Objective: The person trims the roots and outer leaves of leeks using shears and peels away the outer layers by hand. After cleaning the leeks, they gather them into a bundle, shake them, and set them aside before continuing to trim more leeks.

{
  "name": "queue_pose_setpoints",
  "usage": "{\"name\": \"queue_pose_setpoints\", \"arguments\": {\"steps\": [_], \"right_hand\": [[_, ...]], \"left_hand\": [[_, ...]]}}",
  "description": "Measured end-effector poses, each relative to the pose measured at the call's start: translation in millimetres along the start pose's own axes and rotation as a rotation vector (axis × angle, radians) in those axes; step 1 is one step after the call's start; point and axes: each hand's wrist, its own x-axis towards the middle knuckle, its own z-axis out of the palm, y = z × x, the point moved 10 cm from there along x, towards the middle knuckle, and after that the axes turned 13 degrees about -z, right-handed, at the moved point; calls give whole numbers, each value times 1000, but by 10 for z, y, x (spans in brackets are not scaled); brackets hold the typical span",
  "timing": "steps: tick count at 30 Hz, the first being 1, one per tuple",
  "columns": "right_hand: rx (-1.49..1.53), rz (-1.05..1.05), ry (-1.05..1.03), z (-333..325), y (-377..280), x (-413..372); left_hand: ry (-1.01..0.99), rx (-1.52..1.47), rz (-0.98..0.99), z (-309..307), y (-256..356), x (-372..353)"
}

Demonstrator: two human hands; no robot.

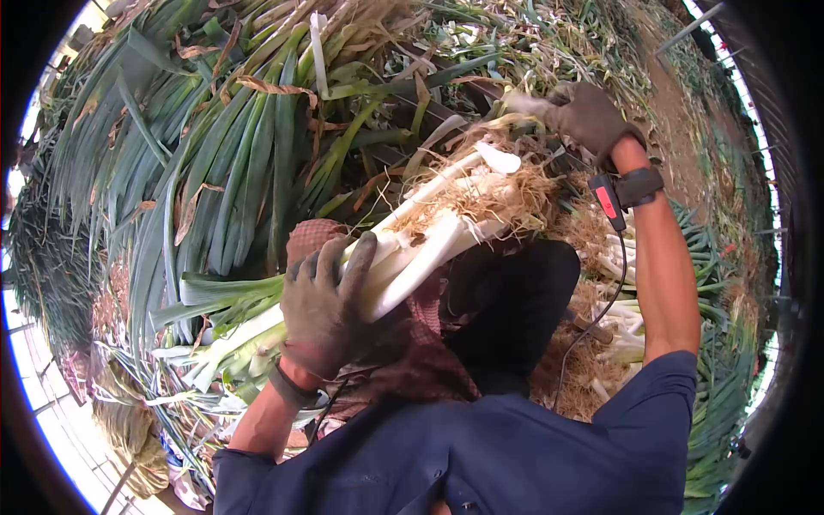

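Note:
My left hand [330, 292], in a dirty dark glove, wraps over a bundle of leeks [421, 270] lying slantwise above my lap. Their cut green tops [227, 296] stick out to the left. Thick white shanks run up to the right and end in a tangle of brown roots [515, 193]. Beyond those roots, my right hand [592, 120], gloved too, is closed around a pale strip of leek [528, 105] that is blurred by motion. A strapped device [620, 196] with a cable sits on my right wrist.
A big heap of untrimmed leeks [232, 163] with long green leaves fills the upper left. Leaf scraps [541, 43] cover the ground ahead. At my right lie more leeks [622, 330], roots toward me. A sack [129, 421] stands at lower left.

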Motion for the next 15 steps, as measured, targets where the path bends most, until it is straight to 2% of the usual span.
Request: {"name": "queue_pose_setpoints", "arguments": {"steps": [2, 3, 4, 5, 7, 8, 10, 11, 12, 13, 14, 15], "right_hand": [[576, -54, -208, 51, -402, -53], [665, -308, -102, 209, -643, 36], [290, -251, -365, 106, -995, -48], [366, -343, -412, 155, -1295, -65], [112, -327, -460, 355, -1455, -23], [114, -331, -462, 458, -1456, -21], [84, -386, -238, 384, -1423, 40], [6, -332, -178, 330, -1303, 62], [-14, -324, 219, 309, -875, 91], [-77, -135, 193, 193, -281, 78], [-76, -73, 537, 164, 605, -52], [-192, 38, 621, -30, 1259, -289]], "left_hand": [[10, -7, 7, 16, 13, 25], [21, -22, 0, 19, 7, 35], [19, -20, 11, 44, 14, 30], [27, -4, 21, 68, 15, 20], [32, 14, 23, 79, 22, -3], [21, 23, 12, 77, 28, -11], [15, 34, -6, 59, 5, -9], [-5, 35, -15, 60, -15, -4], [-20, 37, -18, 58, -36, 13], [-17, 40, -15, 56, -77, -3], [29, 15, -26, 27, -162, -16], [63, -10, -42, -14, -231, -43]]}}
